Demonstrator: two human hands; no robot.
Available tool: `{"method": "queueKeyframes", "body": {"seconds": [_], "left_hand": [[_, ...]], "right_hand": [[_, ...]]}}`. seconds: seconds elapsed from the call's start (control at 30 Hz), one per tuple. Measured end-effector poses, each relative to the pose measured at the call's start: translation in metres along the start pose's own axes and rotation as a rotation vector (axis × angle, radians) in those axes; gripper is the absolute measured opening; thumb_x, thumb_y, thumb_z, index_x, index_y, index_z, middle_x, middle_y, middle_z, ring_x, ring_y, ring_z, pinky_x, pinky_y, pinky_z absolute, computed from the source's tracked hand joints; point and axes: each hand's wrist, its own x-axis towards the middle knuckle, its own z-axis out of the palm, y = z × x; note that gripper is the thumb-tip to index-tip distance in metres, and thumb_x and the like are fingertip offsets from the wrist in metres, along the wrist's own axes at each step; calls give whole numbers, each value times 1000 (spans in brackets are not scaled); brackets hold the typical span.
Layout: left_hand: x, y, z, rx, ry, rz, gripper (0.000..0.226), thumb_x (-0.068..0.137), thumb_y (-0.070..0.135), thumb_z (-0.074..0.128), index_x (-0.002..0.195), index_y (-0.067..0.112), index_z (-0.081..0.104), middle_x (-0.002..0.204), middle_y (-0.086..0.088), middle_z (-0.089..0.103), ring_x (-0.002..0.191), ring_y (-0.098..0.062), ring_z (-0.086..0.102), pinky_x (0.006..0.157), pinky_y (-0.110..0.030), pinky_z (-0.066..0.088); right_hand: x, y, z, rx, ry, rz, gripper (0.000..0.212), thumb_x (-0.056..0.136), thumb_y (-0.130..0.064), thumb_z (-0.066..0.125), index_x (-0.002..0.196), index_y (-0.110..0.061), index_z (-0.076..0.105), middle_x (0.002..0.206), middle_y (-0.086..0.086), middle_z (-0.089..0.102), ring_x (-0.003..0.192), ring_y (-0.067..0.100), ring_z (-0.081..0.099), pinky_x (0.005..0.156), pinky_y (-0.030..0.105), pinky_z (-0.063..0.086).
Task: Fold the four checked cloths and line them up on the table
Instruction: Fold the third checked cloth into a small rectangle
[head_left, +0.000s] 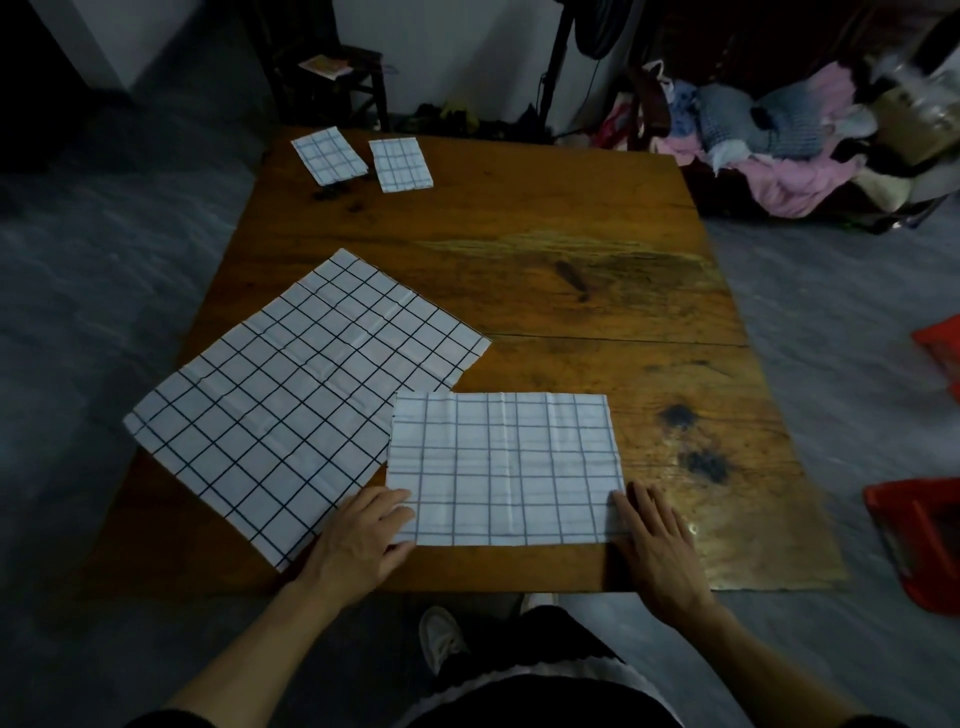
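A white checked cloth (504, 467), folded once into a rectangle, lies flat at the near edge of the wooden table (571, 270). My left hand (366, 535) rests on its near left corner with the fingers on the fabric and the thumb at its near edge. My right hand (657, 540) lies flat at its near right corner, fingertips touching the edge. A larger unfolded checked cloth (291, 395) is spread at an angle to the left, partly under the folded one. Two small folded cloths (330, 155) (400, 164) lie side by side at the far left.
Dark stains (698, 462) mark the table's right side. A wooden chair (337, 73) stands beyond the far edge. A heap of clothes (779, 150) sits far right, and red plastic stools (919, 540) stand on the floor at right.
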Motion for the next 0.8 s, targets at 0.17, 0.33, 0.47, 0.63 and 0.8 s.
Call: {"method": "queueKeyframes", "body": {"seconds": [0.17, 0.33, 0.47, 0.63, 0.8], "left_hand": [[8, 6, -21, 40, -119, -2, 31, 69, 26, 83, 98, 24, 69, 124, 3, 63, 113, -13, 58, 93, -29, 50], [14, 18, -30, 84, -170, -41, 17, 76, 20, 75, 91, 21, 67, 121, 5, 59, 109, -15, 57, 89, -32, 52], [14, 22, -29, 103, -162, -73, 26, 56, 13, 87, 68, 22, 65, 103, 2, 68, 89, -15, 63, 68, -33, 58], [19, 39, -44, 41, -112, -154, 19, 68, 24, 71, 71, 26, 52, 96, 9, 59, 91, -10, 54, 78, -29, 49], [39, 75, -75, -65, 20, -180, 12, 78, 35, 52, 73, 28, 43, 76, 13, 45, 76, -9, 43, 76, -29, 43]], "right_hand": [[4, -9, -16, 34, 12, 50, 65, 96, -24, 43, 154, -33, 15, 164, 3, -2, 149, 24, -16, 121, 47, 7], [19, -29, -33, 24, 22, -64, 68, 90, -18, 51, 150, -34, 25, 164, 2, 5, 151, 23, -3, 120, 43, 13], [25, -42, -34, 77, 28, -257, 46, 90, -27, 52, 136, -24, 51, 153, 9, 36, 145, 32, 27, 114, 41, 26], [27, -43, -38, 103, 39, -266, 43, 86, -33, 56, 129, -25, 54, 143, 4, 41, 139, 27, 32, 112, 39, 28], [35, -57, -59, 227, 9, -266, 58, 86, -54, 53, 137, -29, 46, 151, 1, 35, 143, 25, 30, 115, 43, 31]]}}
